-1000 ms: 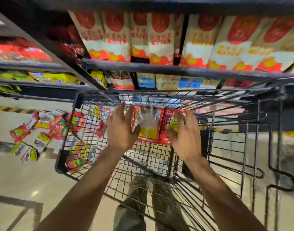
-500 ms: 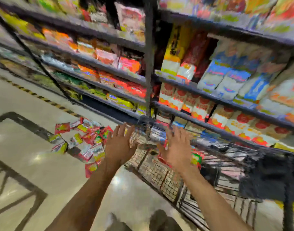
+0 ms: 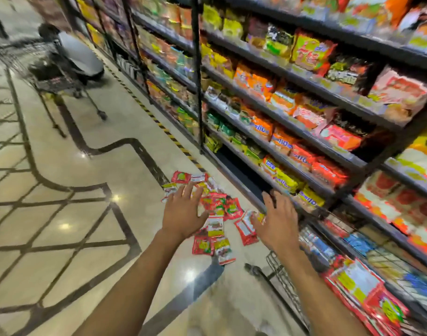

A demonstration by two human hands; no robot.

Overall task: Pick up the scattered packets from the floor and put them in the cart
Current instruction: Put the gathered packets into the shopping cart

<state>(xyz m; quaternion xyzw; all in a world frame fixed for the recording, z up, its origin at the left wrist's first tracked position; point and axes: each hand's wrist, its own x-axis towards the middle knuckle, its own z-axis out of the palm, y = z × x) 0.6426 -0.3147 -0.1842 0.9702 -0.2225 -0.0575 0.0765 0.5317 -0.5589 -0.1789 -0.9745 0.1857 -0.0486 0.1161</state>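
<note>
Several small red and yellow packets point(image 3: 213, 214) lie scattered on the shiny floor beside the bottom shelf. My left hand point(image 3: 183, 213) hovers over the left side of the pile, fingers spread and holding nothing. To the right of the pile is my right hand point(image 3: 276, 221), also spread and without a packet. The black wire cart point(image 3: 284, 280) stands at the lower right, under my right forearm, and red packets point(image 3: 364, 291) lie inside it.
Tall dark shelves point(image 3: 292, 98) packed with snack bags run along the right. A second cart point(image 3: 57, 78) with a person bent beside it stands far up the aisle at the upper left. A yellow-black tape line point(image 3: 164, 127) runs along the shelf base.
Both hands let go of the packets over the cart basket and swung left, out over the pile on the floor. My view turned left and up the aisle.
</note>
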